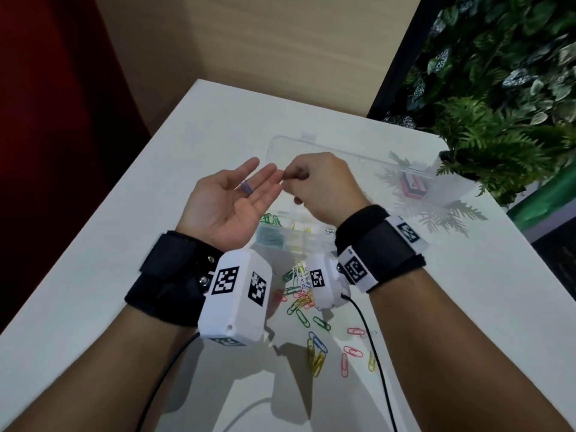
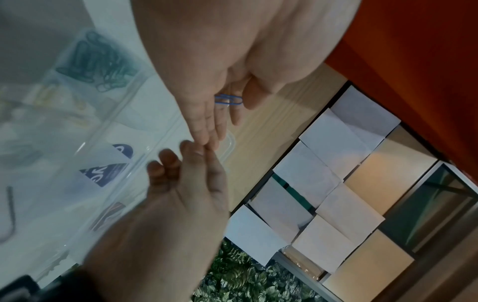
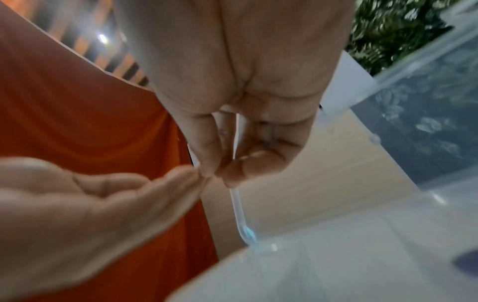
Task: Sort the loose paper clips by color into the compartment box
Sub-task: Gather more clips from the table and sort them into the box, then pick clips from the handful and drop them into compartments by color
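My left hand [image 1: 224, 201] is held palm up above the table, fingers straight, with a blue paper clip [image 1: 247, 187] lying across them; that blue clip [image 2: 229, 100] is plain in the left wrist view. My right hand [image 1: 314, 179] hovers beside it, fingers curled, thumb and forefinger pinched together [image 3: 220, 171] against the left fingertips. No clip shows in that pinch. Below both hands lies the clear compartment box [image 1: 311, 236], holding green clips [image 1: 270, 240] in one cell and yellow ones beside them. Loose mixed clips [image 1: 304, 299] are scattered in front of it.
The box's clear lid [image 1: 282, 148] lies open behind the hands. A potted fern [image 1: 486, 145] and a small clear case [image 1: 414, 182] stand at the table's right rear corner. A black cable [image 1: 371, 338] crosses the loose clips. The table's left edge runs diagonally.
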A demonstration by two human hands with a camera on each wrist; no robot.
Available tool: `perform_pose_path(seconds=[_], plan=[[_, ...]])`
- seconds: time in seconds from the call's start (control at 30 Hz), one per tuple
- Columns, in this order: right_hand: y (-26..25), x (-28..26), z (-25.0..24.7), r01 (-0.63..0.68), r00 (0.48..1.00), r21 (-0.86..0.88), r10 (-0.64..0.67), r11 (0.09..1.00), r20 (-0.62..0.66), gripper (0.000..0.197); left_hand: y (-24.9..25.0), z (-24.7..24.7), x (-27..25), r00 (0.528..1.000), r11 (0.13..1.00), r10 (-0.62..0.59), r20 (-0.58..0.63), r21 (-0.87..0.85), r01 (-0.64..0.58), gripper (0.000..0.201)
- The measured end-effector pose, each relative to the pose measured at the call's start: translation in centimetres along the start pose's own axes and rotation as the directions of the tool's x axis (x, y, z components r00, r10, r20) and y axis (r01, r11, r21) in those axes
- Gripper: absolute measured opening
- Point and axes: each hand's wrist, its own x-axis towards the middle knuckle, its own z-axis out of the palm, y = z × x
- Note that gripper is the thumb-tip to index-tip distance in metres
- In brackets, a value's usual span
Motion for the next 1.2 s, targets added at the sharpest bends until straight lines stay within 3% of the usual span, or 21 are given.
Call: perform_pose_path(seconds=[0.07,0.13,0.23,0.3,0.4,0.5,0.67,0.77,0.93,1.03,1.13,1.2], plan=[[-0.5,-0.5,-1.0,0.062,0.994,-0.026,-0.064,0.998,-0.086,0.003,-0.4,0.3,-0.1,1.000,1.000,-0.004,0.001,0.001,0.004,0.027],[-1.1,-1.1,-1.8,0.108,0.989,-0.061,-0.113,0.992,-0.091,0.002,-1.0,1.0,-0.1,0.999,1.000,-0.021,0.025,-0.003,0.021,0.028],[-1.4,-2.0,-2.7,0.150,0.986,-0.085,-0.142,0.985,0.084,0.012,-2.4,2.5,-0.4,0.990,0.991,-0.089,0.113,0.108,0.076,0.027],[-0.8,-2.4,-3.4,0.141,0.984,-0.068,-0.132,0.988,0.124,0.016,-3.5,3.5,-0.4,0.985,0.974,-0.118,0.125,0.210,0.090,0.030],[1.0,-3.3,-5.2,0.066,0.995,0.015,-0.067,0.998,0.069,0.014,-5.2,4.7,-0.2,0.980,0.943,-0.151,0.130,0.317,0.104,0.029],[3.9,-4.5,-7.5,-0.026,1.000,-0.051,0.026,0.998,0.007,0.008,-6.3,5.2,0.1,0.985,0.886,-0.152,0.076,0.451,0.102,0.026],[9.6,-6.2,-9.8,-0.244,0.969,-0.270,0.241,0.931,-0.048,0.007,-6.6,4.9,0.0,0.998,0.760,-0.025,0.057,0.650,-0.018,0.019],[10.7,-6.4,-9.0,-0.266,0.962,-0.269,0.273,0.926,-0.014,0.007,-7.0,5.0,-0.5,0.998,0.681,0.020,0.065,0.730,-0.061,0.016],[10.6,-5.6,-7.4,-0.254,0.962,-0.255,0.270,0.933,0.031,0.010,-7.1,4.8,-1.2,0.992,0.474,0.056,0.110,0.872,-0.124,0.016],[10.0,-6.3,-7.6,-0.223,0.974,-0.280,0.228,0.934,-0.015,0.019,-6.4,4.3,-1.5,0.991,0.292,0.059,0.121,0.947,-0.133,0.013],[8.1,-8.4,-7.9,-0.121,0.992,-0.248,0.127,0.961,0.008,0.021,-5.5,3.2,-1.9,0.990,-0.003,0.060,0.130,0.992,-0.130,0.015],[6.8,-10.1,-7.5,-0.059,0.985,-0.256,0.098,0.965,0.142,0.024,-5.1,2.4,-2.3,0.990,-0.284,0.035,0.138,0.951,-0.123,0.024]])
